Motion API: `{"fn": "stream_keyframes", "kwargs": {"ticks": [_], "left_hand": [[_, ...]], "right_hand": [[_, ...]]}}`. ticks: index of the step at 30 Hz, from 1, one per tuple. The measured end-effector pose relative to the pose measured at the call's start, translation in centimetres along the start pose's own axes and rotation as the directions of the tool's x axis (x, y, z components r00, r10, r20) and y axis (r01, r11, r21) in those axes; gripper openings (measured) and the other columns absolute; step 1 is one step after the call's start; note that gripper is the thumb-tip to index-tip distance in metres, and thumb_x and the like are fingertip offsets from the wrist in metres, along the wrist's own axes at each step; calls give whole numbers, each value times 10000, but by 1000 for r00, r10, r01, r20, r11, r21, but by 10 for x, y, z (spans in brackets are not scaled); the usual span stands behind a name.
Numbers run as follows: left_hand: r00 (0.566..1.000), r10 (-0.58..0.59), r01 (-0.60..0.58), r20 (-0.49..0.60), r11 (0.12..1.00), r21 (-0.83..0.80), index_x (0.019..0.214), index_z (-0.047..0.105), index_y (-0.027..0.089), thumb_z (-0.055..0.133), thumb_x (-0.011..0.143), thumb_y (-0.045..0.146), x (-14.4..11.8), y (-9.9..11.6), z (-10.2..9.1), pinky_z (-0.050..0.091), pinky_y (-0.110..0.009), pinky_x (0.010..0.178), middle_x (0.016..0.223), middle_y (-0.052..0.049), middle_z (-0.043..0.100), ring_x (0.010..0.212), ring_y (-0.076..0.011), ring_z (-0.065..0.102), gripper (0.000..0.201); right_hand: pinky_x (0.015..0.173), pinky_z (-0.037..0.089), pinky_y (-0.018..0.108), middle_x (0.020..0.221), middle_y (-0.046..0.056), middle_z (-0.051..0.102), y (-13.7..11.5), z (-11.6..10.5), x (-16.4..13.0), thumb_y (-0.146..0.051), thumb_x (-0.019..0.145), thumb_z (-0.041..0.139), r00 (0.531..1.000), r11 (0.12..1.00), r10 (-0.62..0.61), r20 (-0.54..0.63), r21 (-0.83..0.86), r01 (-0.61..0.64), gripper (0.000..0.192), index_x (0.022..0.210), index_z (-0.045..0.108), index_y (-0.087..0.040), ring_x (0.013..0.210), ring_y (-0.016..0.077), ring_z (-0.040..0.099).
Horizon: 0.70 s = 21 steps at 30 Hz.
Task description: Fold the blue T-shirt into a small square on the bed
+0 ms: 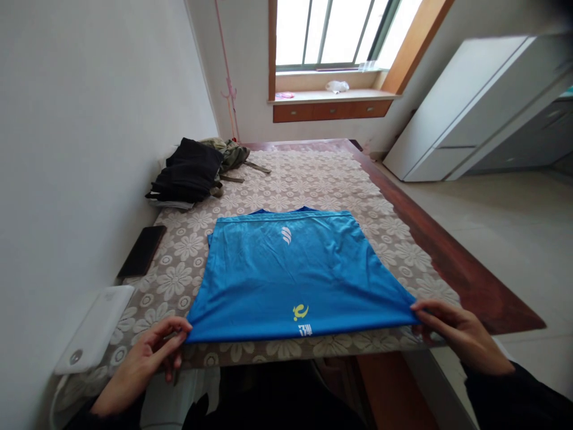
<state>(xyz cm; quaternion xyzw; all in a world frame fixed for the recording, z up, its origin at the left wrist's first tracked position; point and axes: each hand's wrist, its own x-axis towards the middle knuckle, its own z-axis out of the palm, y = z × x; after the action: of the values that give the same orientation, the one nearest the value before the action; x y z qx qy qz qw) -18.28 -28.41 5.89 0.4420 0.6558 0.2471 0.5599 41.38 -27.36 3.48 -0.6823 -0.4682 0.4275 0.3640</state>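
A blue shirt (277,269), partly folded, lies on the flowered tablecloth (179,280) with its near edge drawn straight along the table's front. White and yellow prints show on the cloth. My left hand (154,352) pinches the near left corner between thumb and fingers. At the opposite near corner, my right hand (456,325) grips the fabric the same way. Between the two hands the near edge looks taut. Darker blue parts of the garment peek out beyond its far edge.
Along the left wall sit a white power bank (96,328) with a cable, a dark phone (142,252), and a pile of dark clothes (188,170) with straps. The table's red-brown wooden edge (483,286) runs down the right. A white fridge (465,107) stands beyond.
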Motion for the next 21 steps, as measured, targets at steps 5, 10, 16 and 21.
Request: {"fn": "stream_keyframes", "kwargs": {"ticks": [5,10,16,21], "left_hand": [[996,76,-69,-55,992,109,1090,741,289,814,697,608,-4,2,-4,620,-329,685,1048,-60,742,878,-272,712,511],[972,142,-101,-187,972,213,980,779,284,776,718,653,-2,13,1,591,-363,895,1099,-55,751,976,-292,720,453],[897,359,-242,-260,888,391,808,771,270,733,705,736,17,53,-11,574,-338,864,1022,-63,712,1000,-285,675,479],[844,462,-333,-272,849,410,923,746,237,680,717,766,87,118,-25,550,-356,968,1118,-75,739,1112,-298,660,571]], "right_hand": [[884,639,520,997,59,780,-2,-14,1,-653,636,837,995,994,57,77,-101,-49,460,1032,754,-434,947,407,742],[996,590,543,1003,58,773,-5,-13,-3,-711,705,754,995,979,-83,-50,-190,72,347,938,768,-454,1027,427,716],[883,587,486,906,99,742,-42,-18,32,-752,727,733,968,933,-250,-34,-274,231,441,828,780,-325,887,350,696],[924,517,350,1032,90,710,-91,-11,125,-751,752,729,929,908,-369,-21,-221,356,538,872,726,-226,1005,263,636]]}}
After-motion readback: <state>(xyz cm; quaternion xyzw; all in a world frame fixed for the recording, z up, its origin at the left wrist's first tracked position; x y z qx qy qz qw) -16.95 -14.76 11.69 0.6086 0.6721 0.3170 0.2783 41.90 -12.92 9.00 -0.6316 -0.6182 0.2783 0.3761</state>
